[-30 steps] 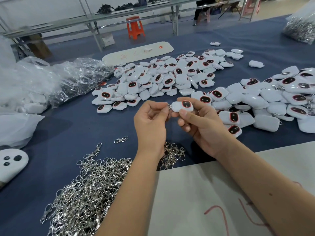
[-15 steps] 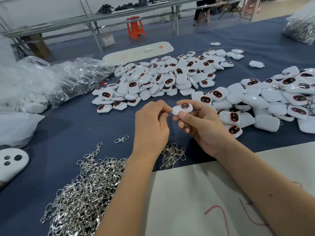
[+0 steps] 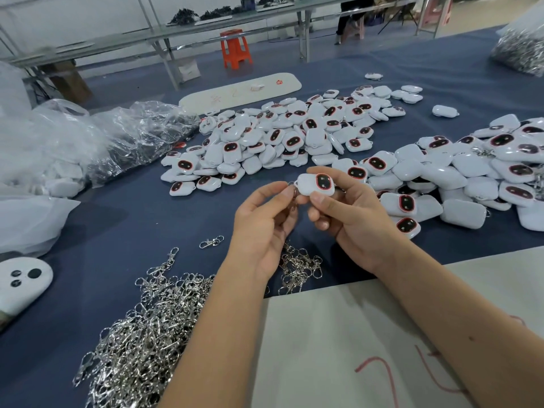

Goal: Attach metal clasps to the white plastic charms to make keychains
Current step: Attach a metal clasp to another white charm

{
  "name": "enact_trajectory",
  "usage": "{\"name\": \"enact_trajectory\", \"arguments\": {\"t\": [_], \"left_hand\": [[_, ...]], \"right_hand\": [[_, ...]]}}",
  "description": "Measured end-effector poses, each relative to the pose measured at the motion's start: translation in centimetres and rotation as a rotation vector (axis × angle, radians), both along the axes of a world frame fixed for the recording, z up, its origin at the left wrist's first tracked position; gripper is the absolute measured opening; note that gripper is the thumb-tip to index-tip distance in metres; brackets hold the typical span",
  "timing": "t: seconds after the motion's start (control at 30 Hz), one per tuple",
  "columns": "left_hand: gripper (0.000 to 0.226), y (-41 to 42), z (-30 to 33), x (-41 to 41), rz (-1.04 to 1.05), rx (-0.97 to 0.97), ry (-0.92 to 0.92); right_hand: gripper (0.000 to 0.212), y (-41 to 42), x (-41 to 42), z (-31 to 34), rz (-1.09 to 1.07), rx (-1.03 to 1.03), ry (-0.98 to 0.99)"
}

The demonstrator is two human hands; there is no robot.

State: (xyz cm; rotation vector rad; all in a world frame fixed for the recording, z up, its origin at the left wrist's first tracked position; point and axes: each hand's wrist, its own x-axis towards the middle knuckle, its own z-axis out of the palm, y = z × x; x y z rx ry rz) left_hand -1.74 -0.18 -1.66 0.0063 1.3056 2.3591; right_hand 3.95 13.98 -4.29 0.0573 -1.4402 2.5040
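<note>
right hand (image 3: 350,213) pinches one charm (image 3: 316,184) above the table; left hand (image 3: 265,222) pinches a clasp (image 3: 292,192) at its edge, join unconfirmed. large charm pile (image 3: 282,136) and clasp heap (image 3: 153,325) remain, so most work looks undone.

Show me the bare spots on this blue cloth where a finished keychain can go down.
Bare blue cloth lies between the clasp heap, the plastic bags and the near charm pile; one loose clasp lies on it. The white board under the forearms is bare too. Crowded: the right charm pile beside the right hand.
</note>
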Motion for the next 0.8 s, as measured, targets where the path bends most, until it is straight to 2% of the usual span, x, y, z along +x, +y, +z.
{"name": "enact_trajectory", "arguments": {"t": [0.1,0.3,0.4,0.5,0.63,0.7,0.8], "left_hand": [[0.015,0.0,-0.1,0.0,0.036,-0.073,0.11],[0.024,-0.4,-0.5,-0.7,0.207,-0.529,0.666],[0.028,-0.7,-0.6,-0.9,0.213,-0.692,0.862],[0.028,-0.7,-0.9,-0.7,0.187,-0.782,0.961],[0.02,-0.4,-1.1,-0.4,0.212,-0.781,0.999],[0.016,-0.3,-1.3,-0.3,0.222,-0.792,0.994],[0.015,-0.3,-1.5,-0.5,0.248,-0.846,0.977]], "right_hand": [[0.048,0.0,0.0,0.0,-0.002,0.011,-0.008],[0.047,0.0,0.0,0.0,-0.037,0.035,-0.042],[0.045,0.0,0.0,0.0,-0.045,0.033,-0.046],[0.041,0.0,0.0,0.0,-0.052,0.032,-0.054],[0.027,0.1,-0.1,-0.1,-0.132,0.08,-0.092],[0.019,-0.1,-0.1,-0.2,-0.195,0.124,-0.091],[0.023,-0.3,-0.2,0.0,-0.396,0.242,-0.139]]}}
